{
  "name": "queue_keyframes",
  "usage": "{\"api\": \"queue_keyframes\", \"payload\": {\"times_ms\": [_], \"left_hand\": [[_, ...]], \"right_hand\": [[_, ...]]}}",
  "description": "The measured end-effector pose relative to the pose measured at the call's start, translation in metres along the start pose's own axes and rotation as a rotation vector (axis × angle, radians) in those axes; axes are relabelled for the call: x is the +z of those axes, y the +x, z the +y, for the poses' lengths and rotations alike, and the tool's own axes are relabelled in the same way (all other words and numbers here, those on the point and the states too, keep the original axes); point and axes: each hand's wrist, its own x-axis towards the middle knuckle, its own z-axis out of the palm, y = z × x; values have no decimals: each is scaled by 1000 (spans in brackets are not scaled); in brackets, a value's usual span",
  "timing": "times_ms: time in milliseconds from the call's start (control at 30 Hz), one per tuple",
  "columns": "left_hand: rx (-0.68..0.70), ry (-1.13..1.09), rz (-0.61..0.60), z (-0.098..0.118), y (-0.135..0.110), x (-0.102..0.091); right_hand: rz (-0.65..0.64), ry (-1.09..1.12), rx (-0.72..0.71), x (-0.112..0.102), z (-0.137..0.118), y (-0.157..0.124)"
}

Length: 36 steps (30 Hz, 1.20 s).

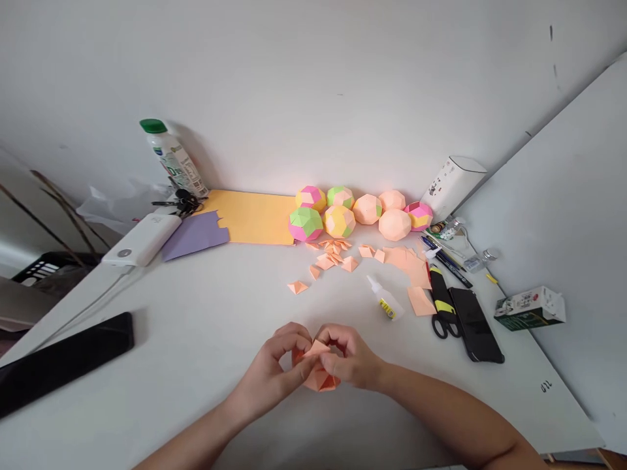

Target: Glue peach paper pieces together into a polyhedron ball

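Several fingers (296, 375), peach paper shape (320, 380) between

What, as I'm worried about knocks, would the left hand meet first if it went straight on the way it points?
The peach paper shape, which the left hand touches; just beyond, probably the right hand, though depth is unclear.
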Motion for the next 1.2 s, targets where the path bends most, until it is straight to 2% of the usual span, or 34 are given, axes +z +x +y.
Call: {"api": "queue_keyframes", "payload": {"times_ms": [100,167,233,367,400,500,600,667,733,967,1200], "left_hand": [[-20,-52,-22,1,-1,-1],[-12,-84,-27,2,-1,-3],[1,-110,-15,4,-2,-6],[-1,-191,-29,9,-5,-9],[-9,-202,-42,10,-5,-10],[38,-239,-48,10,-4,-12],[81,-249,-20,6,-1,-15],[80,-256,1,3,2,-18],[66,-264,12,2,4,-20],[46,-277,21,2,5,-22],[11,-300,-18,-4,4,-21]], "right_hand": [[-33,-58,-107,-1,-5,-1],[-100,-91,-178,-7,-8,0],[-104,-167,-234,-17,-10,6],[184,-406,-324,-34,-5,30],[221,-483,-363,-34,-2,40],[334,-828,-497,-27,6,75],[405,-1205,-562,-15,13,113],[426,-1237,-566,-10,16,131],[420,-1239,-576,-10,18,136],[380,-1181,-579,-23,14,104],[348,-1140,-565,-21,8,101]]}}
